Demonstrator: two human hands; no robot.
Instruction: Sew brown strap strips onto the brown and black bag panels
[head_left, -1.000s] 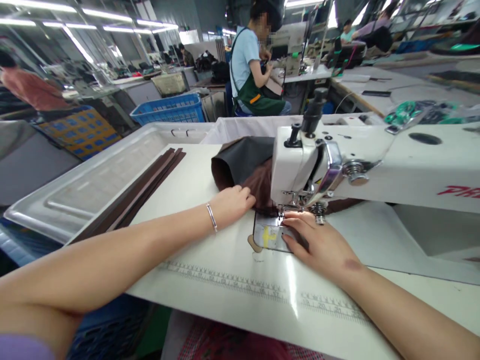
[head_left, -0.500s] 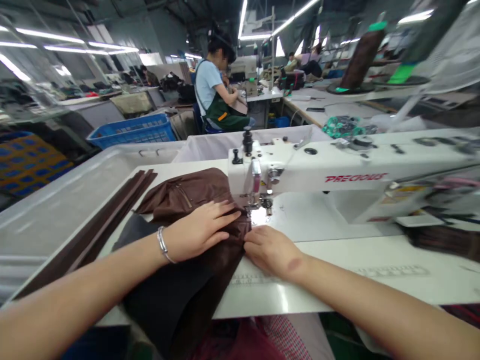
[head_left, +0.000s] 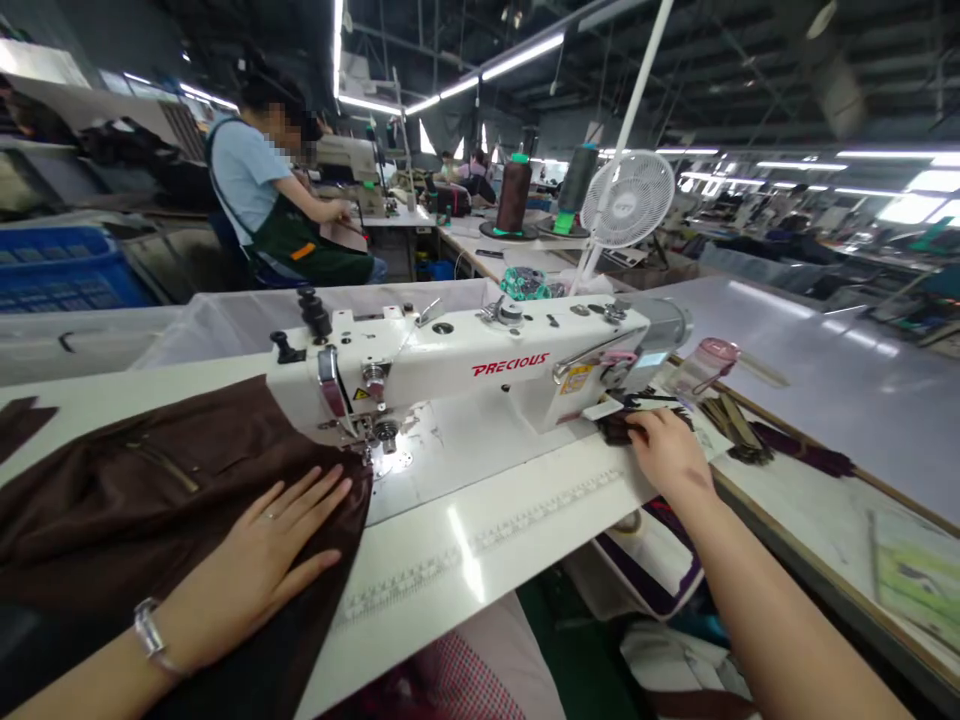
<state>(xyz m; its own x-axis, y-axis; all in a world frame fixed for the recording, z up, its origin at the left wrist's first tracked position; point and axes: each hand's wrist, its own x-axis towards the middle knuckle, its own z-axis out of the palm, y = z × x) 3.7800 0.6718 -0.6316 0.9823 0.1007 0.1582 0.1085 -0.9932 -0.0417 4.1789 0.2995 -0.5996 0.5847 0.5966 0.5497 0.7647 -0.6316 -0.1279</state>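
My left hand (head_left: 274, 560) lies flat, fingers spread, on a dark brown fabric piece (head_left: 232, 420) with a zipper (head_left: 161, 462) set into it. The fabric's right edge reaches under the needle area of a white sewing machine (head_left: 450, 370), where a lamp shines. Over at the machine's right end, my right hand (head_left: 667, 455) is closed at the edge of a stack of dark brown strips (head_left: 616, 428). The fingertips are partly hidden, so how many strips they grip cannot be seen.
Printed ruler marks (head_left: 480, 550) run along the table front. Right of the machine are a pink-lidded cup (head_left: 709, 365) and a bundle of zipper-like strips (head_left: 735, 425). Behind stand thread cones (head_left: 514, 195), a white fan (head_left: 628, 200) and a seated co-worker (head_left: 259, 180).
My right hand has left the fabric beside the needle and reached right to the dark strips. My left hand stays on the fabric. The view has turned right.
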